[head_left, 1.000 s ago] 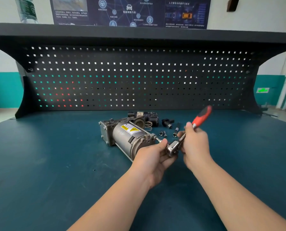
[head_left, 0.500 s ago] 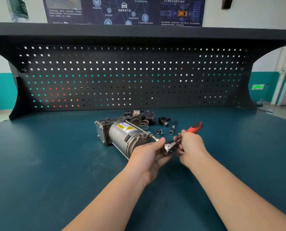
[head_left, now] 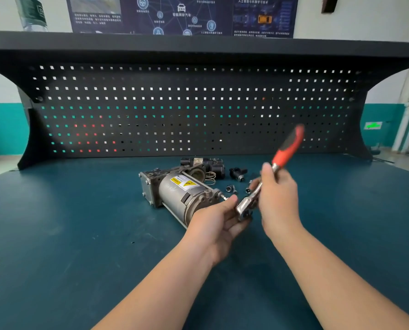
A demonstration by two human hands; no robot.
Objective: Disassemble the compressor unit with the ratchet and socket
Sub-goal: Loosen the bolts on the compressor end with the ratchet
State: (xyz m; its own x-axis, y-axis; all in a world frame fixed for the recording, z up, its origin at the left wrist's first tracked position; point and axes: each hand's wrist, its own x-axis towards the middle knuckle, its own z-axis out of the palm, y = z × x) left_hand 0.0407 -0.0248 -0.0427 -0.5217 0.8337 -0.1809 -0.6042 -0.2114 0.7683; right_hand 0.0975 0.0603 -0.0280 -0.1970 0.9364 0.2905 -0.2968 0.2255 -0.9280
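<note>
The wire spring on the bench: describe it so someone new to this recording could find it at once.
Start at the silver compressor unit lying on the blue bench. Just behind its right end, in front of the black valve block, lies the spring. It is the only open wire coil; the nearby loose parts are solid bolts and fittings.

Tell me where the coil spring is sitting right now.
In the head view, the coil spring lies on the blue bench top just right of centre, behind the compressor and against the black valve block.

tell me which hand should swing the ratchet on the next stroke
Right. The right hand already grips the ratchet by its handle, while the left hand steadies its head beside the compressor.
</note>
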